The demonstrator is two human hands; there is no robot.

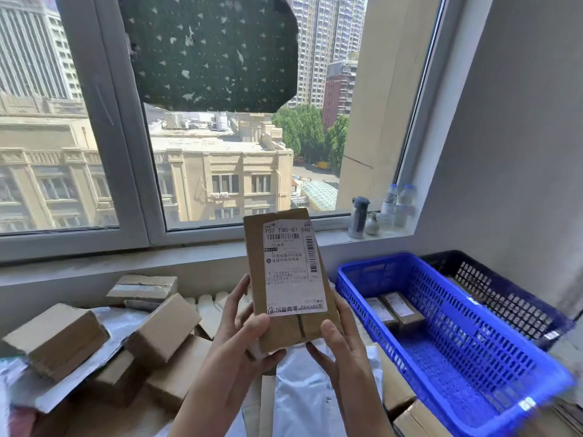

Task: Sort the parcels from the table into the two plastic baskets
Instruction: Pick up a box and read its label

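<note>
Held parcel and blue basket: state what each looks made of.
Held parcel: brown corrugated cardboard, matte, creased, taped along its seam, with a white paper shipping label. Blue basket: moulded plastic, slightly glossy, judging by its uniform colour and slotted lattice walls.

Brown parcel [285, 279] — blue basket [467, 357], black basket [504, 298].

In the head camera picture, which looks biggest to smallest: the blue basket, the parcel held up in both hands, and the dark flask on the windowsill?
1. Blue basket: largest by far.
2. Held parcel: clearly smaller, though nearness to the camera enlarges it.
3. Dark flask: smallest, though it stands farther away, so its true size is unsure.
</note>
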